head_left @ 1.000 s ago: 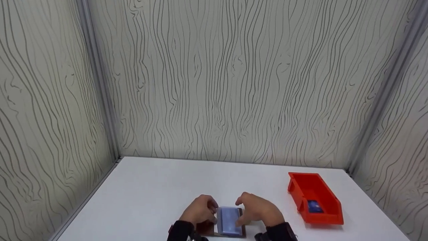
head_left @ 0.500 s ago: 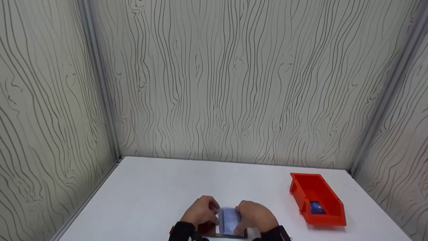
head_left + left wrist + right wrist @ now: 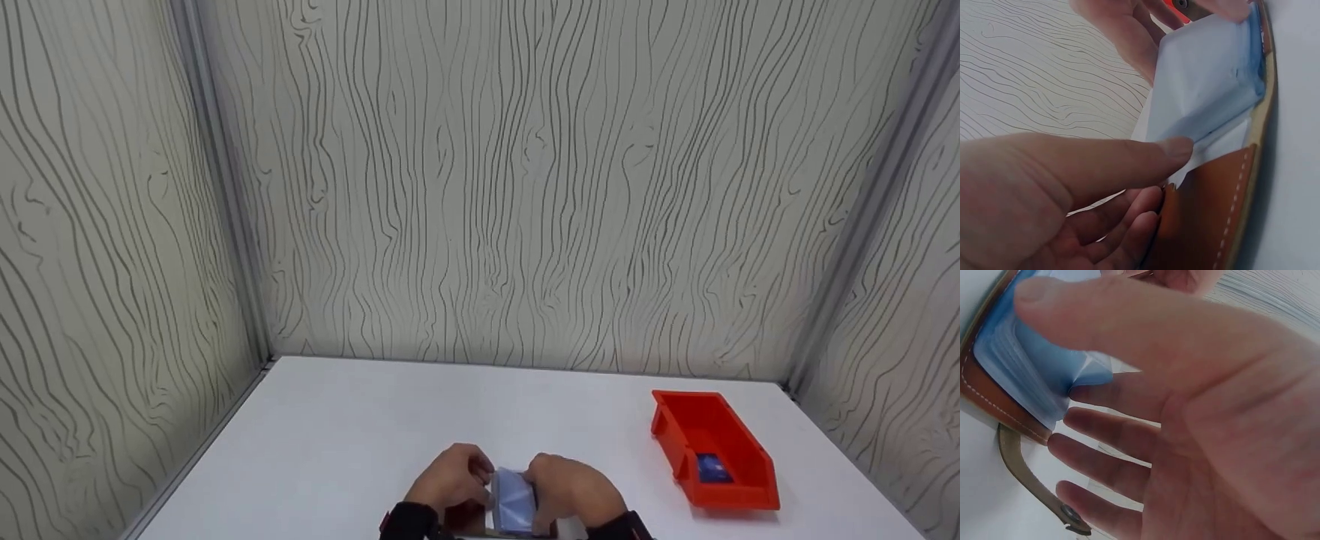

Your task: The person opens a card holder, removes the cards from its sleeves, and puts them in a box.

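Observation:
A brown leather card holder [image 3: 463, 519] lies spread out on the white table, with a thick stack of clear, bluish plastic sleeves [image 3: 514, 501] on its right half. My left hand [image 3: 448, 477] holds it at the far edge near the spine, thumb on top and fingers behind the leather cover [image 3: 1202, 211]. Over the sleeves, my right hand [image 3: 576, 489] pinches their right side, the thumb lying across the stack and the index finger at a corner. Its other fingers are spread past the edge. A strap with a snap [image 3: 1030, 472] sticks out from the holder.
Toward the right of the white table [image 3: 360, 420] stands a red open-front bin [image 3: 724, 491] with a blue item [image 3: 712, 468] inside. Wood-grain patterned panels [image 3: 480, 187] rise behind the table and on both sides.
My right hand has come down and left onto the sleeves, closing its fingers at their side. The top sleeves now look creased. My left hand stays at the holder.

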Action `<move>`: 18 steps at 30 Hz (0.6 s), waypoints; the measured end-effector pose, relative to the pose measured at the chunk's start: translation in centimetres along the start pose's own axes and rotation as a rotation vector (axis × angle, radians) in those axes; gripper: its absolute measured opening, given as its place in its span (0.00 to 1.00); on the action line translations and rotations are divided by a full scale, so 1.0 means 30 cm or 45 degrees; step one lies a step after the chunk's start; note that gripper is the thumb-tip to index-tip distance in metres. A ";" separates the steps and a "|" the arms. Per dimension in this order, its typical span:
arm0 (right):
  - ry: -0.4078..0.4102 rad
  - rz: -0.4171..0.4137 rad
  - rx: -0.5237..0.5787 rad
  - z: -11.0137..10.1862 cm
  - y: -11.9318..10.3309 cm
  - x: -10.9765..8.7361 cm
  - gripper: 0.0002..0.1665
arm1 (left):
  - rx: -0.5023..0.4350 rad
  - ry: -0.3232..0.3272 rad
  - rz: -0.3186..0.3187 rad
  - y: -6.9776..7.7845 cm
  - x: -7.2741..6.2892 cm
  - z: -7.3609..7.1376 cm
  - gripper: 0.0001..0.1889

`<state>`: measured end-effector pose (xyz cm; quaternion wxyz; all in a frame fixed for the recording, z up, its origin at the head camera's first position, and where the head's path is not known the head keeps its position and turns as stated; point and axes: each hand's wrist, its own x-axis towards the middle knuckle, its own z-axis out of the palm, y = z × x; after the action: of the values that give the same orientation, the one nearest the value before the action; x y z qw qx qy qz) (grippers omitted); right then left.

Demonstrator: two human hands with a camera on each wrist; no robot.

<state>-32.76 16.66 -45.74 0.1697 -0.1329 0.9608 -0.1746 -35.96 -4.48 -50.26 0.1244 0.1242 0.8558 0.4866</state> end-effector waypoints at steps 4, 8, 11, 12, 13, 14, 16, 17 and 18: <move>-0.001 0.013 0.017 -0.009 0.003 0.004 0.22 | 0.001 -0.008 0.033 -0.006 0.007 -0.006 0.18; 0.002 -0.010 0.034 -0.023 0.006 0.002 0.23 | 0.022 -0.027 0.043 -0.014 0.019 -0.013 0.16; 0.034 -0.096 0.021 -0.034 0.011 0.001 0.23 | 0.002 -0.034 0.059 -0.016 0.020 -0.014 0.16; 0.054 -0.143 0.008 -0.036 0.014 0.000 0.23 | -0.006 -0.034 0.073 -0.016 0.020 -0.013 0.15; 0.070 -0.180 -0.003 -0.037 0.016 0.000 0.23 | -0.005 -0.033 0.083 -0.024 0.024 -0.011 0.15; 0.084 -0.215 -0.011 -0.039 0.019 -0.001 0.23 | -0.008 -0.026 0.096 -0.023 0.022 -0.009 0.15; 0.085 -0.257 -0.004 -0.044 0.025 -0.001 0.24 | -0.002 -0.012 0.092 -0.023 0.019 -0.006 0.15; 0.084 -0.270 -0.003 -0.046 0.027 0.000 0.24 | 0.004 -0.005 0.095 -0.021 0.017 -0.006 0.15; 0.074 -0.266 0.014 -0.050 0.027 0.002 0.23 | 0.006 0.003 0.089 -0.018 0.016 -0.006 0.15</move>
<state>-33.54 17.82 -44.75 0.1234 -0.2262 0.9452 -0.2003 -36.53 -4.73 -50.70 0.1062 0.1537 0.8522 0.4887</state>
